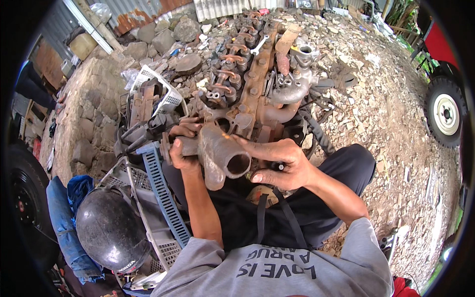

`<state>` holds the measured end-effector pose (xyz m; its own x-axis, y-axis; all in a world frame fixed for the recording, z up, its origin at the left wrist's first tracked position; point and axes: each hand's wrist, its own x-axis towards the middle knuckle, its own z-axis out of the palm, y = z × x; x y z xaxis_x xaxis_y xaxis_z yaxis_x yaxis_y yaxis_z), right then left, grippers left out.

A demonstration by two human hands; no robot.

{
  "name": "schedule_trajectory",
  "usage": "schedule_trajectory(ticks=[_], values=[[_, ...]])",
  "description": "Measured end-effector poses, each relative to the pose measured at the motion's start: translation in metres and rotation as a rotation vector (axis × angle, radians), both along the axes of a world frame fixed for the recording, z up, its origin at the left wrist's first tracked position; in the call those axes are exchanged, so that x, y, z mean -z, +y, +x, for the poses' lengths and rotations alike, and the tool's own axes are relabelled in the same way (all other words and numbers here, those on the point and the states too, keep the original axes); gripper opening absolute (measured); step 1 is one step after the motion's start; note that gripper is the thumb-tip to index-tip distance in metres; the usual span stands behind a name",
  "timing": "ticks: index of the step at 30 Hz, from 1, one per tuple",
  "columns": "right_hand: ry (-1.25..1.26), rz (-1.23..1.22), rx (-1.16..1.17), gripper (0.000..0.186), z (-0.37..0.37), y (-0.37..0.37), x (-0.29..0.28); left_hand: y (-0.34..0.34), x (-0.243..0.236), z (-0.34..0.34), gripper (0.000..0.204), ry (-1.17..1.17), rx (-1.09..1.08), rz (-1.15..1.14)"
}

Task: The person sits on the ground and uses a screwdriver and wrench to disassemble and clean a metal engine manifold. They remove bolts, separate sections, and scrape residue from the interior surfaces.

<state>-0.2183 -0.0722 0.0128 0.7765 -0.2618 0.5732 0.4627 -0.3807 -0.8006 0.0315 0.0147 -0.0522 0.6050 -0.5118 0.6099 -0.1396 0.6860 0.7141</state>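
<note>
A rusty cast-metal pipe housing [213,148], its round opening toward me, is held up at the near end of the engine. My left hand [182,151] wraps round its flanged left side, thumb in front. My right hand [282,163] is at its right, index finger stretched onto the top and thumb beside the opening; a small bolt-like piece [278,166] shows between these fingers. Beyond lies the rusty engine head [252,89] with rows of springs and rocker arms, a wrench [259,44] resting on it and a curved manifold [287,91] at its right.
Plastic crates [163,195], a black helmet [111,230] and blue cloth [64,227] are at left. Rubble [386,163] covers the ground. A wheel [445,111] on a red vehicle is at right, a stone step [91,119] at left, a person's dark-clothed leg [34,84] at far left.
</note>
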Motion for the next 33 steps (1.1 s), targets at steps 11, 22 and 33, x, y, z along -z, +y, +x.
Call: schedule_trajectory(ticks=[11,22,33], values=[[-0.212,-0.574,0.292,0.086,0.012,-0.033,-0.072,0.013,-0.073,0.006,0.034,0.372,0.426,0.293],[-0.304,-0.513,0.475,0.064,0.020,-0.040,-0.045,-0.031,-0.178,0.037,0.048,-0.272,0.265,1.247],[-0.275,-0.171,0.616,0.049,0.037,0.008,-0.038,-0.163,-0.228,0.046,0.052,-0.660,0.762,1.781]])
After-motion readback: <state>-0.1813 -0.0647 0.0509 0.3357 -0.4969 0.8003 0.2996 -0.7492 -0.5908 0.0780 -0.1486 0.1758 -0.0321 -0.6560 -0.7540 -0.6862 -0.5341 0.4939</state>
